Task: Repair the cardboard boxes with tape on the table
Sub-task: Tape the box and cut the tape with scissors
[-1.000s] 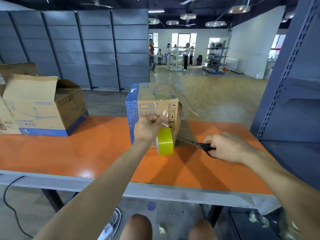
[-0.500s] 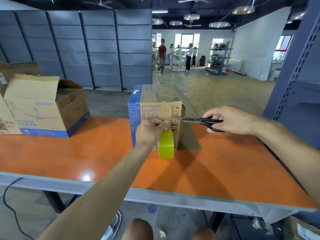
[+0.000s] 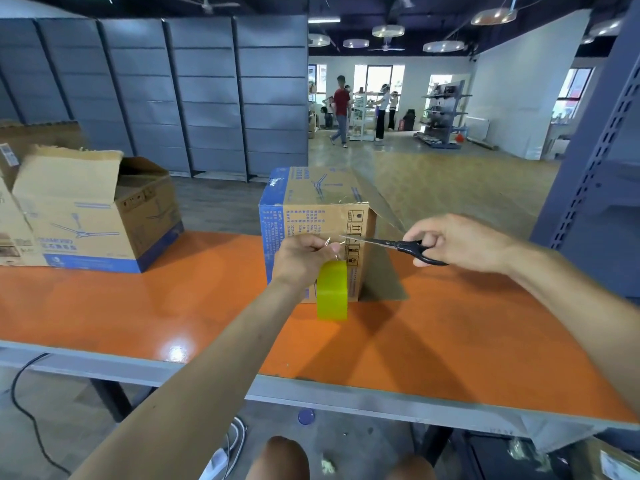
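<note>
While the left hand (image 3: 301,258) pinches the clear strip (image 3: 341,226), roll (image 3: 332,289) hanging just below its fingers (image 3: 323,245), the right hand (image 3: 460,244) grips the scissors (image 3: 391,244), blades lying level and pointing left, tips just right of the pinch. Box (image 3: 311,216) stands directly beyond on the desk (image 3: 138,306).

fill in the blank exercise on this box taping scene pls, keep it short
The right hand grips black-handled ____. The yellow-green tape roll hangs below the left hand, in front of the cardboard ____. The table top is ____.
Missing words: scissors; box; orange.
</note>
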